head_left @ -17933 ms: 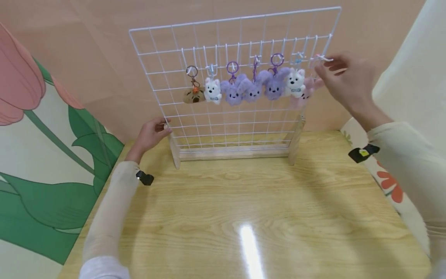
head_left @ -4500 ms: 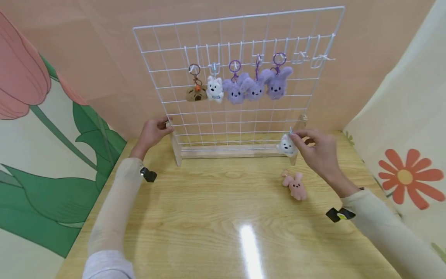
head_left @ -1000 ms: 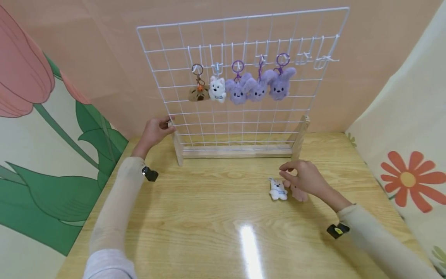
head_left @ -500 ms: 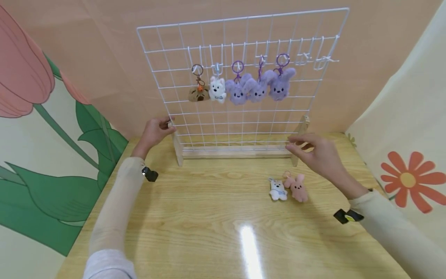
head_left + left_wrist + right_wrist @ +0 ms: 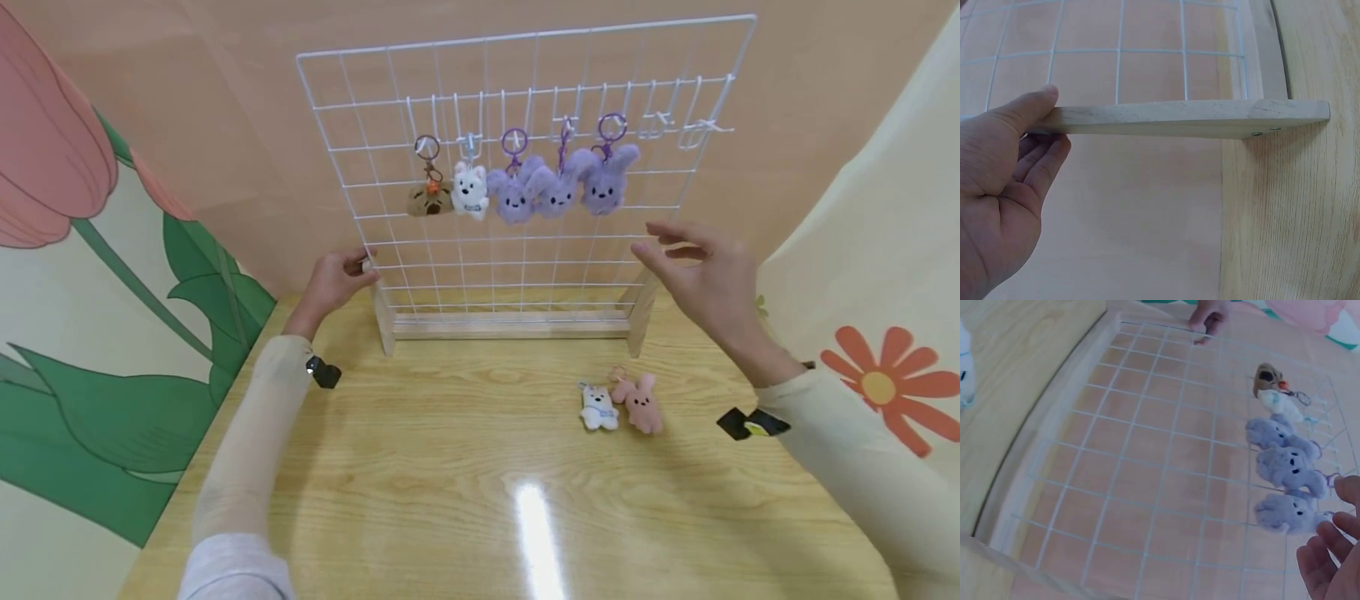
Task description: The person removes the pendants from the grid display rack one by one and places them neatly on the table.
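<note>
My left hand (image 5: 330,287) pinches the top of the left wooden upright (image 5: 1166,115) of a white wire grid rack (image 5: 517,37), thumb on one side and fingers on the other. My right hand (image 5: 716,279) is raised before the rack's right side, fingers loosely bent, holding nothing. Up and left of it hangs the rightmost purple bunny keychain (image 5: 602,187), beside two more purple bunny keychains (image 5: 513,198). Further left hang a white puppy keychain (image 5: 469,192) and a brown plush keychain (image 5: 429,202). Another white puppy keychain (image 5: 598,408) and a pink bunny keychain (image 5: 642,406) lie on the table.
Two bare hooks (image 5: 701,129) stick out at the right end of the hanging row. The rack's wooden base bar (image 5: 510,327) stands toward the back of the wooden table (image 5: 435,467). Painted-flower panels (image 5: 870,383) flank both sides.
The pink bunny and one white puppy, earlier on the right-end hooks, now lie on the table. My right hand let go of the puppy and rose toward the hanging row. My left hand stayed.
</note>
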The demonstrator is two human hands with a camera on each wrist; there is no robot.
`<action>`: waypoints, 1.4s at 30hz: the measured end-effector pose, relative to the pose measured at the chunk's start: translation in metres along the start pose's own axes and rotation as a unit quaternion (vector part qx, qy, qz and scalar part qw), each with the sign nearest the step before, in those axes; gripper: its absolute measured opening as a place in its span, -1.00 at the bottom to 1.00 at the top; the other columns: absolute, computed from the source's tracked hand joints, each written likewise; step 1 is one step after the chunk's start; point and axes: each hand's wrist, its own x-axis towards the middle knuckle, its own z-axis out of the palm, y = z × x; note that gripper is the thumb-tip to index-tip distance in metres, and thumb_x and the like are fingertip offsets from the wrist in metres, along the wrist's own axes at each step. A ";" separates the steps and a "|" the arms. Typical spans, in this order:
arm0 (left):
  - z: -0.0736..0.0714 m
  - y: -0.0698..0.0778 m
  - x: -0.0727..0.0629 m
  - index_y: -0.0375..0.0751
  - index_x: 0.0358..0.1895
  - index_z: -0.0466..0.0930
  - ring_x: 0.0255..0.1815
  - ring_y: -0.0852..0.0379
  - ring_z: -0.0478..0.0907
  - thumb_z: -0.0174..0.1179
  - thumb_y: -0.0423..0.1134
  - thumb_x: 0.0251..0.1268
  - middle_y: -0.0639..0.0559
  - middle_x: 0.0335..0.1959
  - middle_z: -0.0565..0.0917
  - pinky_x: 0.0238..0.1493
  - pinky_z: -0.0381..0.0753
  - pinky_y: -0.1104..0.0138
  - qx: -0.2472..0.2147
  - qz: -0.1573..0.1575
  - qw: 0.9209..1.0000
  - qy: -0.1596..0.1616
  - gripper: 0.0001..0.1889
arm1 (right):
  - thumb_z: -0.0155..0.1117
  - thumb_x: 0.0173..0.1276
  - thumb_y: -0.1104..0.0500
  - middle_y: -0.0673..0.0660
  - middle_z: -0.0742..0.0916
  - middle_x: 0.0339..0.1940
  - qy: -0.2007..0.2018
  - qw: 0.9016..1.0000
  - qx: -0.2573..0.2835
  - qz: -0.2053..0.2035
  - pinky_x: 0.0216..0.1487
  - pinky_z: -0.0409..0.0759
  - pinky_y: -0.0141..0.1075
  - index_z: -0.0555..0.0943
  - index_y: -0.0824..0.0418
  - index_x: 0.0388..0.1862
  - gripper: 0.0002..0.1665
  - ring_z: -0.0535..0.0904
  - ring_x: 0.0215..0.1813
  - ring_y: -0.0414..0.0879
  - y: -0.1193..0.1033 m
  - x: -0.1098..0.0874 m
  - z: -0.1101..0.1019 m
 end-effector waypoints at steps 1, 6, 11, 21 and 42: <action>0.000 0.000 0.000 -0.35 0.35 0.52 0.31 -0.18 0.56 0.32 -0.27 0.42 -0.31 0.39 0.51 0.26 0.62 0.02 0.001 -0.001 1.000 -0.001 -0.51 | 0.53 0.31 0.09 0.28 0.81 -0.01 0.008 1.000 0.003 0.010 -0.15 0.58 -0.72 0.77 0.31 0.03 -0.59 0.60 -0.22 -0.60 -0.003 0.005 0.000; -0.001 0.001 0.001 -0.34 0.36 0.52 0.29 -0.17 0.58 0.32 -0.28 0.42 -0.26 0.39 0.52 0.25 0.63 0.03 0.000 -0.001 1.000 0.000 -0.51 | 0.55 0.27 -0.02 0.15 0.82 0.02 0.038 0.998 0.013 0.054 -0.19 0.60 -0.70 0.78 0.23 0.04 -0.54 0.64 -0.22 -0.54 -0.013 0.028 -0.002; -0.002 0.002 0.001 -0.34 0.34 0.54 0.28 -0.16 0.58 0.34 -0.28 0.41 -0.26 0.37 0.53 0.24 0.64 0.03 0.000 0.002 1.000 0.004 -0.51 | 0.56 0.25 -0.06 0.05 0.82 0.01 0.056 0.994 0.024 0.093 -0.18 0.62 -0.65 0.79 0.15 0.06 -0.53 0.67 -0.18 -0.43 -0.017 0.048 -0.001; 0.001 0.000 0.001 -0.34 0.34 0.54 0.26 -0.18 0.60 0.34 -0.28 0.40 -0.29 0.35 0.54 0.23 0.65 0.06 -0.002 0.006 1.000 0.006 -0.51 | 0.57 0.23 0.01 0.05 0.83 -0.01 0.097 0.990 0.054 0.083 -0.09 0.66 -0.57 0.78 0.19 0.05 -0.55 0.66 -0.15 -0.33 -0.017 0.071 0.018; 0.001 -0.002 0.001 -0.35 0.33 0.55 0.24 -0.19 0.61 0.35 -0.28 0.39 -0.32 0.33 0.55 0.22 0.65 0.03 0.002 0.016 1.000 0.012 -0.51 | 0.53 0.29 -0.01 -0.05 0.79 -0.21 0.090 0.988 0.072 0.106 -0.14 0.66 -0.53 0.80 0.18 -0.07 -0.66 0.65 -0.23 -0.30 -0.021 0.097 0.041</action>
